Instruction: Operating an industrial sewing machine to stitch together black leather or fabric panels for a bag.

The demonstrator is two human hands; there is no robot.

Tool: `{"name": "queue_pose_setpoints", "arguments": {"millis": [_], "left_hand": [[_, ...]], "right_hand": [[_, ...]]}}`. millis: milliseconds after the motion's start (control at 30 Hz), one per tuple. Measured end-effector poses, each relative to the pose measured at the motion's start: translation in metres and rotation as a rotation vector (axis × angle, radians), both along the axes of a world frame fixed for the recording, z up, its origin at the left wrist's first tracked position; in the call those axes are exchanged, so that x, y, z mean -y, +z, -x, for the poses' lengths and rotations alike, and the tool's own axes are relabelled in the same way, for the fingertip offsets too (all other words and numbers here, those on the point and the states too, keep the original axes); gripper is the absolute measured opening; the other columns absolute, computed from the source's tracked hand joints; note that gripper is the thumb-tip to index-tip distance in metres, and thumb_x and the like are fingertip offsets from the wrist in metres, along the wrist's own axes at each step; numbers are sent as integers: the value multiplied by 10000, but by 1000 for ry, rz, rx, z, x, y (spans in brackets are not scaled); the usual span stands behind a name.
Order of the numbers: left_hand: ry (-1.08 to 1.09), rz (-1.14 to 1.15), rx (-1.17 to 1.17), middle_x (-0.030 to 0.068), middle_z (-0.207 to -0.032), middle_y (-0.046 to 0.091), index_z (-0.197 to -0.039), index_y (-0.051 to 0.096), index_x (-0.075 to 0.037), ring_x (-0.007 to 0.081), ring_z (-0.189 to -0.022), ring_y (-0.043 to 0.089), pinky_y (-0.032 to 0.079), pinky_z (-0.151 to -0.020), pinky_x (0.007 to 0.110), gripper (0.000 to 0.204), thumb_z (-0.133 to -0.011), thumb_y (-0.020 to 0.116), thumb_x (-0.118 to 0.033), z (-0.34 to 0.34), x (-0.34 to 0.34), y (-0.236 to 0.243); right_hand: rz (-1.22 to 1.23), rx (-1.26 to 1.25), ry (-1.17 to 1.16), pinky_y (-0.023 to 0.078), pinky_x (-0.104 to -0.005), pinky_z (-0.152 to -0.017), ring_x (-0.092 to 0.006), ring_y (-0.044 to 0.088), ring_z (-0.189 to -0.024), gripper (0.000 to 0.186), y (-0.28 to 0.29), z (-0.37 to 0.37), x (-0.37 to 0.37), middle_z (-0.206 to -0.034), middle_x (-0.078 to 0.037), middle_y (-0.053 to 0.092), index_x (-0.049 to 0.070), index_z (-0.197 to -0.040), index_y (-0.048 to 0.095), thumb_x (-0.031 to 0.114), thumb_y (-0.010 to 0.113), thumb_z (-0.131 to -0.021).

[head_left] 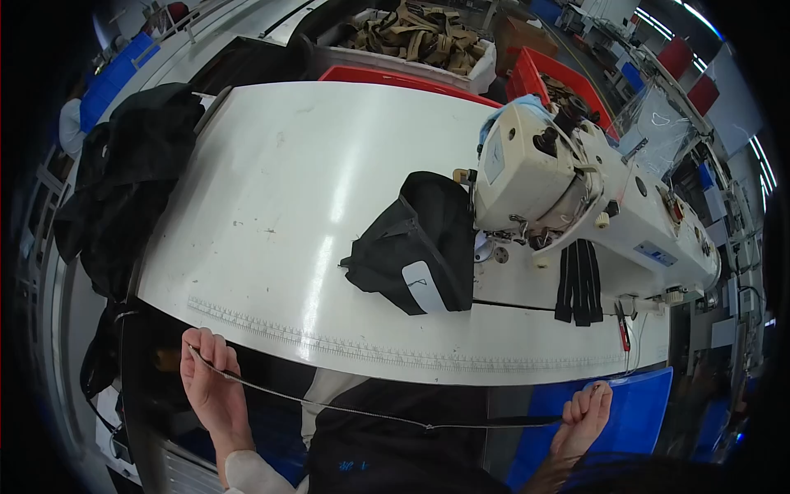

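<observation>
A long dark zipper with pale teeth stretches between my two hands, below the table's front edge. My left hand is closed on one end, fingers pinching it. At the other end my right hand is closed on the dark tape. A small bump that looks like the slider shows on the right part of the zipper. Beyond my hands, a black fabric piece with a white label lies on the white table, against the sewing machine.
Dark fabric hangs over the table's left edge. Black straps and red-handled snips lie by the machine. Behind stand a white bin of tan webbing and a red crate. A blue bin is at lower right.
</observation>
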State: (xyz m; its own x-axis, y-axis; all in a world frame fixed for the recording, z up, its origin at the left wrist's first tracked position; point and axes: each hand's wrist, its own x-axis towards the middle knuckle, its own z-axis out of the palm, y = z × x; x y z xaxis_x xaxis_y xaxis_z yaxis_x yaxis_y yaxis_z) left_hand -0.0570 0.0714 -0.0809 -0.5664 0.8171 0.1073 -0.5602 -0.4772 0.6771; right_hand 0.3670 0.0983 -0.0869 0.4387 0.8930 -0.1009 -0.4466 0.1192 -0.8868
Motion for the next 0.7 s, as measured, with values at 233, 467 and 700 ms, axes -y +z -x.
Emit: {"name": "queue_pose_setpoints", "arguments": {"millis": [233, 467, 700], "left_hand": [[-791, -232, -1150, 99, -1054, 516, -905, 602, -20, 218, -957, 523, 420, -842, 315, 80, -831, 629, -6, -92, -44, 51], [-1187, 28, -609, 126, -1102, 539, -935, 594, -13, 260, -1006, 532, 416, -877, 330, 56, -884, 576, -26, -119, -87, 34], [-206, -421, -2122, 179, -1010, 576, -1067, 567, 97, 276, -963, 545, 429, -899, 352, 351, -828, 528, -157, -169, -133, 6]], "right_hand": [[-285, 1267, 935, 215, -463, -1077, -268, 467, -1211, 410, 42, 80, -20, -1319, -64, 504, 81, -1081, 668, 234, 775, -716], [-26, 287, 963, 533, -228, -641, -149, 679, -718, 324, 20, 93, -17, -850, -102, 684, -13, -1178, 549, -5, 616, -861], [-322, 612, 798, 534, -244, -598, -177, 679, -674, 317, 8, 76, -61, -841, -137, 685, -23, -1204, 531, -51, 529, -889]]}}
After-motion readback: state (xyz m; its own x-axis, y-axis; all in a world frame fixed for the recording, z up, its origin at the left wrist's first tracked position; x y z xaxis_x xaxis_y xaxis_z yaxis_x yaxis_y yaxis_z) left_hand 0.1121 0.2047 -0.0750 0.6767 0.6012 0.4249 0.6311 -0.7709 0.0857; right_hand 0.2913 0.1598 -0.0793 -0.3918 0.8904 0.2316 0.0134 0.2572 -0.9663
